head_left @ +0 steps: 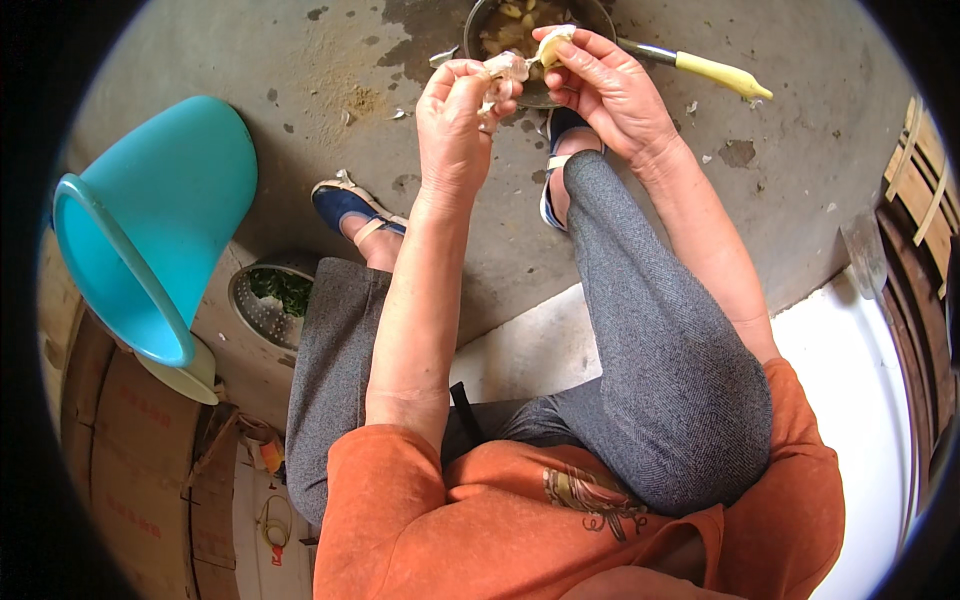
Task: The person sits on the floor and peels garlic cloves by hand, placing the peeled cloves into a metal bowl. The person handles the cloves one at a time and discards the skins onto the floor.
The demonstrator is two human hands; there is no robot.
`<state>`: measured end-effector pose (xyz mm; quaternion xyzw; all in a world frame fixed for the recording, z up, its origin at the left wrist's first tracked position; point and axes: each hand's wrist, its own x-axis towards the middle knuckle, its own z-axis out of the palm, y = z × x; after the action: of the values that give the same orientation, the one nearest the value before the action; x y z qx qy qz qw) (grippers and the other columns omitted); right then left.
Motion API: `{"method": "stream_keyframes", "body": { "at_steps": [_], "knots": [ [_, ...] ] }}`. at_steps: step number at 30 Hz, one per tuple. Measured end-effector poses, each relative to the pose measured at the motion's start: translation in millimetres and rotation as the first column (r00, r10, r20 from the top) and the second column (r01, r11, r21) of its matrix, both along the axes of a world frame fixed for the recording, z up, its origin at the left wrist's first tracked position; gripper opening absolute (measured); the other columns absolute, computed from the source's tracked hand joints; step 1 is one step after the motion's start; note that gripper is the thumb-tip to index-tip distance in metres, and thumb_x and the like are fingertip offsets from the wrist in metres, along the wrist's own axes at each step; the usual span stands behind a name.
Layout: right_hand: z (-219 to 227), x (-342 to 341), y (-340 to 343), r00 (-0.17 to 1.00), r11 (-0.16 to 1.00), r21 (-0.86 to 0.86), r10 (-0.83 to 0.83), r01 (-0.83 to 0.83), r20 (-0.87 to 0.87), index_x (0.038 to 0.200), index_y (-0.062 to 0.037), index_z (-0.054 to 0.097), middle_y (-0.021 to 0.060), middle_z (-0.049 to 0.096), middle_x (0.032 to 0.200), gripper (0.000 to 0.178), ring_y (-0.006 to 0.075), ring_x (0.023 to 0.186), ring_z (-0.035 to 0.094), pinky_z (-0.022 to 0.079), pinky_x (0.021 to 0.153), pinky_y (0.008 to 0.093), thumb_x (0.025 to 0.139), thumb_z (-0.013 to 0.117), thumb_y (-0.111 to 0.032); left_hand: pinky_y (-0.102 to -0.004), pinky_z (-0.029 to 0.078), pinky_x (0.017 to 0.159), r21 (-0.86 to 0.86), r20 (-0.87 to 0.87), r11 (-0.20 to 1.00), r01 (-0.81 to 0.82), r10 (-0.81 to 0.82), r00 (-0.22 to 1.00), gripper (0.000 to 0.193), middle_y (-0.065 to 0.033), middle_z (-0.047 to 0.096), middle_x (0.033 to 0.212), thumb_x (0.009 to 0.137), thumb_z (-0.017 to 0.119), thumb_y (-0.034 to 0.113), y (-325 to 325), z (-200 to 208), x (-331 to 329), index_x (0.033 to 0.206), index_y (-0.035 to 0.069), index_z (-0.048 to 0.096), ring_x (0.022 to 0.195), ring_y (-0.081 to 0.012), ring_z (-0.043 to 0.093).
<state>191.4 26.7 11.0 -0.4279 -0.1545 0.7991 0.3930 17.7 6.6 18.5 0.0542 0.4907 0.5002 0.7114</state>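
Both my hands are raised above the floor, close together, in front of a metal pan (pixel 469 35) with a pale yellow handle (pixel 722 74). Pinched in my right hand (pixel 622 105) is a garlic clove (pixel 550 50), yellowish, with white papery skin still on part of it. My left hand (pixel 452 135) is closed on papery garlic skin (pixel 507 68), whitish and pinkish; whether a clove is inside it I cannot tell. The two pieces nearly meet between my fingertips. Behind them, several pale cloves (pixel 515 14) lie in brownish liquid in the pan, partly hidden by my hands.
On the left a turquoise bucket (pixel 185 180) lies tipped on its side. Beside my left knee stands a metal colander (pixel 245 300) with green leaves (pixel 285 290). Skin scraps and wet spots dot the concrete floor (pixel 800 150). Cardboard boxes (pixel 135 460) stand at lower left.
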Motion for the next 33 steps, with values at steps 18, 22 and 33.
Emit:
{"method": "stream_keyframes", "body": {
  "at_steps": [18,22,33],
  "knots": [
    [10.2,-8.6,-1.0,0.444,0.578,0.481,-0.217,-0.659,0.869,0.099,-0.0029,0.063,0.0104,0.062,0.090,0.021,0.0269,0.079,0.063,0.053,0.069,0.0310,0.078,0.066,-0.007,-0.0192,0.049,0.060,0.211,-0.594,0.889,0.407,-0.214,0.775,0.012,-0.0032,0.068,0.075,0.079,0.072,0.011,7.0,-5.7,5.0,0.085,0.002,0.067,0.068,-0.0042,0.061],
    [10.8,-11.6,-4.8,0.290,0.472,0.425,-0.333,-0.773,0.897,0.098,-0.0045,0.062,0.0090,0.062,0.088,0.020,0.0272,0.079,0.063,0.053,0.069,0.0323,0.078,0.065,-0.008,-0.0202,0.050,0.058,0.150,-0.772,0.867,0.476,-0.198,0.604,0.011,-0.0046,0.067,0.070,0.079,0.070,0.010,6.6,-2.6,7.4,0.082,0.000,0.067,0.065,-0.0039,0.061],
    [16.2,-18.6,-10.0,0.770,0.855,0.383,0.028,-0.349,0.638,0.108,-0.0022,0.062,0.0060,0.068,0.100,0.023,0.0134,0.088,0.065,0.054,0.072,0.0245,0.085,0.064,-0.007,-0.0239,0.050,0.060,0.068,-0.185,0.978,0.197,-0.181,0.966,0.011,-0.0074,0.064,0.078,0.083,0.064,0.008,1.4,-19.5,-2.4,0.087,-0.002,0.060,0.065,-0.0114,0.060]
  ]
}}
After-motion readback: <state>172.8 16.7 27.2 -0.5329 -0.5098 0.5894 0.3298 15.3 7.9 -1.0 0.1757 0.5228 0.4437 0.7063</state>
